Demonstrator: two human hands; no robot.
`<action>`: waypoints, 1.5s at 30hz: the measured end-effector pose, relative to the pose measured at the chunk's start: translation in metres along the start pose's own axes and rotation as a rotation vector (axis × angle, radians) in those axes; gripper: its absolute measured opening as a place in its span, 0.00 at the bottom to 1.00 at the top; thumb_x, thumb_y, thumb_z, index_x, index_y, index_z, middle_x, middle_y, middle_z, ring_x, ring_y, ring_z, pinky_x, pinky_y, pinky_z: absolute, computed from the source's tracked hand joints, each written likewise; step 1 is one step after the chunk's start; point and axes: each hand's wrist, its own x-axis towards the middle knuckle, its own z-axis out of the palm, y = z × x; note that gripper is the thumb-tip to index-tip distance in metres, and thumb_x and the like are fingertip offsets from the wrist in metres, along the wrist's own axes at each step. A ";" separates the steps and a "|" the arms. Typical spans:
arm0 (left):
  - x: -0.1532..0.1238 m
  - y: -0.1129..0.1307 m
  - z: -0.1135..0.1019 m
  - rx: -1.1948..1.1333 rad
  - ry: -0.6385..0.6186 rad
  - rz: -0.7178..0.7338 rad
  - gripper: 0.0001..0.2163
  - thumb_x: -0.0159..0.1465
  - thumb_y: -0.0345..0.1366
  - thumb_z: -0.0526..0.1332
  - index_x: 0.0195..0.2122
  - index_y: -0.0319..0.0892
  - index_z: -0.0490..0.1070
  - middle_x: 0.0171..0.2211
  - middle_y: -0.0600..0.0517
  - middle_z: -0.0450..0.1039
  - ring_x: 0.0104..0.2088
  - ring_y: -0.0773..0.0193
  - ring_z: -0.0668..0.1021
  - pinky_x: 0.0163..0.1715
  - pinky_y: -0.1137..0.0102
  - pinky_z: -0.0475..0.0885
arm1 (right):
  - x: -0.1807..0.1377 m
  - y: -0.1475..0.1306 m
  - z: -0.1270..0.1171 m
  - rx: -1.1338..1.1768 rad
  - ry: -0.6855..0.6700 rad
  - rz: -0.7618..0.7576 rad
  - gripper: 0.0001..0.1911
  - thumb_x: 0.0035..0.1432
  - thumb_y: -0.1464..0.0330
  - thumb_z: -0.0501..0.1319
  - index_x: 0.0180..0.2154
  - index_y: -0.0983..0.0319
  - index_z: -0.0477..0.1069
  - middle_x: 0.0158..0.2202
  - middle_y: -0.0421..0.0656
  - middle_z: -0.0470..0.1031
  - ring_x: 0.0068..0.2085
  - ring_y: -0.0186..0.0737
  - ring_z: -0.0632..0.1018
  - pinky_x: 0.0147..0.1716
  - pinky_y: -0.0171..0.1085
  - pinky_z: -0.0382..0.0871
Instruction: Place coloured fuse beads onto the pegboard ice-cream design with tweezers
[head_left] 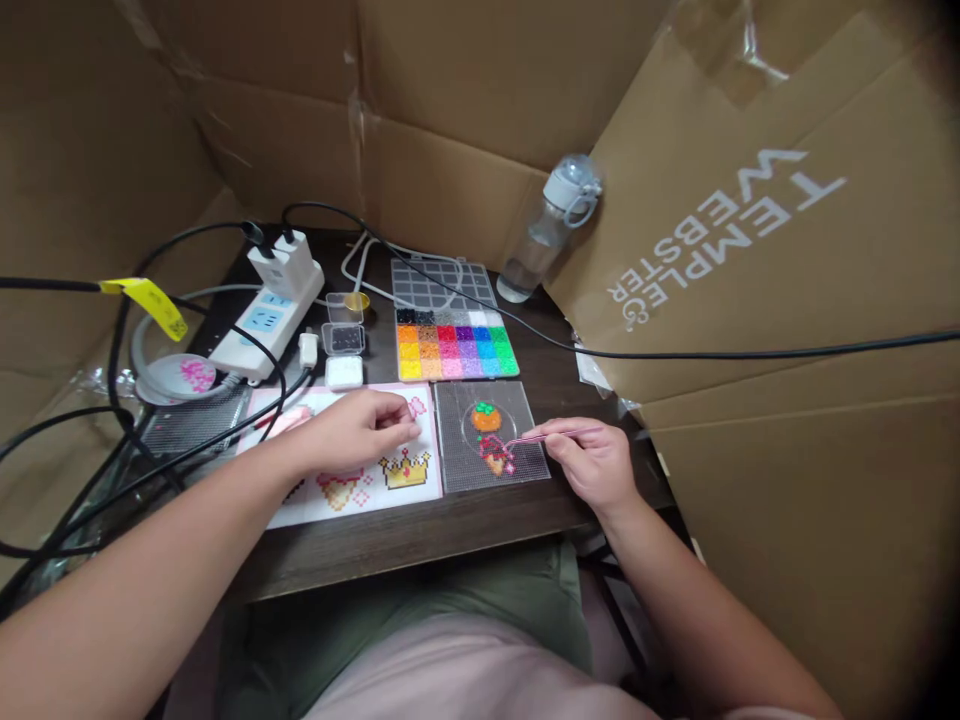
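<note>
My right hand (pixel 592 462) grips a pair of pink tweezers (pixel 559 434), their tip touching or just above the bead ice cream cone (pixel 493 456). The cone and an orange bead fruit with green leaves (pixel 486 416) lie on a clear pegboard (pixel 459 462). Over the printed pattern sheet (pixel 420 395), my left hand (pixel 367 428) is closed, thumb against curled fingers; whatever it may hold is hidden. The sheet shows a pixel crown (pixel 405 470) and an ice cream cone, partly covered by my left hand and forearm.
Behind the pegboard stands an open bead box (pixel 455 345) with many colours. Small lidded boxes (pixel 343 372) stand left of it. A power strip (pixel 262 325), black cables (pixel 120 380) and a dish of pink beads (pixel 176 378) crowd the left. A water bottle (pixel 544 230) leans near cardboard walls (pixel 750 300).
</note>
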 end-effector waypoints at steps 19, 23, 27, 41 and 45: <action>0.000 0.008 -0.002 -0.002 -0.018 -0.038 0.14 0.60 0.45 0.56 0.22 0.43 0.62 0.19 0.58 0.61 0.21 0.71 0.63 0.24 0.72 0.58 | -0.006 0.019 -0.002 0.068 -0.052 0.065 0.06 0.57 0.66 0.66 0.32 0.59 0.82 0.32 0.45 0.83 0.33 0.42 0.83 0.35 0.39 0.76; -0.001 0.008 -0.002 0.003 -0.020 -0.040 0.14 0.60 0.44 0.57 0.22 0.43 0.62 0.19 0.57 0.62 0.21 0.71 0.64 0.24 0.72 0.58 | -0.004 0.018 -0.003 0.050 -0.057 0.058 0.07 0.57 0.66 0.66 0.31 0.59 0.82 0.32 0.46 0.83 0.32 0.42 0.82 0.34 0.38 0.76; -0.001 0.009 -0.002 0.015 -0.023 -0.045 0.13 0.60 0.44 0.56 0.22 0.43 0.62 0.20 0.57 0.62 0.22 0.71 0.64 0.23 0.72 0.58 | -0.004 0.019 -0.004 0.024 -0.071 0.053 0.07 0.57 0.66 0.65 0.31 0.59 0.82 0.32 0.45 0.83 0.32 0.41 0.82 0.34 0.37 0.76; -0.001 0.006 -0.002 0.026 -0.022 -0.027 0.14 0.61 0.44 0.56 0.23 0.43 0.62 0.19 0.58 0.61 0.21 0.72 0.63 0.22 0.73 0.58 | -0.004 0.022 -0.003 0.073 -0.060 0.074 0.06 0.55 0.65 0.67 0.31 0.59 0.82 0.32 0.46 0.83 0.35 0.45 0.83 0.36 0.40 0.76; 0.000 0.006 -0.002 0.027 -0.022 -0.019 0.14 0.61 0.45 0.56 0.23 0.43 0.62 0.19 0.58 0.61 0.21 0.71 0.64 0.23 0.73 0.58 | -0.004 0.024 -0.003 0.088 -0.045 0.102 0.07 0.54 0.63 0.67 0.31 0.60 0.82 0.32 0.47 0.83 0.34 0.45 0.82 0.34 0.40 0.75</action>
